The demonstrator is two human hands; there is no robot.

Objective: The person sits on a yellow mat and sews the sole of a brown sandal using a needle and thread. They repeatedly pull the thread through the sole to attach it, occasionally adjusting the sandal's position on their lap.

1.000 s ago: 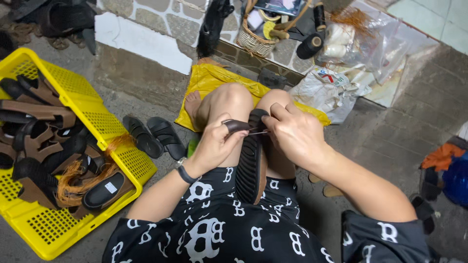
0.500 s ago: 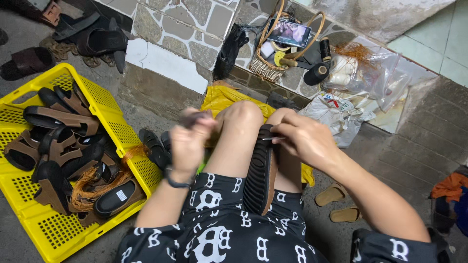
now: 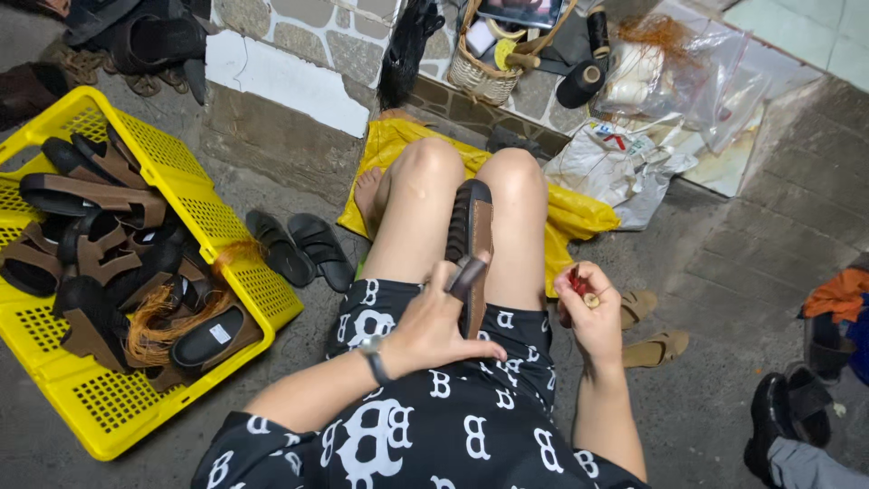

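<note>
On the left, a yellow plastic crate, perforated walls, piled with brown and black sandals, straps tangled, and a tuft of orange fibre among them. Just beside the crate on the grey concrete, a pair of black slide sandals, ribbed soles, flat.

Between the bare knees, a dark sandal sole resting lengthwise along the lap, ridged black edge, brown footbed. Left hand closed around a short brown strap piece, thumb and fingers pinching it at the near end of the sole; dark watch at the wrist. Right hand clenched on a small red-handled tool, held just off the right thigh, apart from the sole; exact kind of tool too small to tell.

Under the legs, a crinkled yellow plastic sheet. Up on the stone-faced ledge, a woven wicker basket with small items inside, contents unclear. Next to it, clear plastic bags, wrinkled, holding pale material. Near the right hand on the floor, two tan flat insoles. At far right, a black shoe and an orange cloth.
</note>
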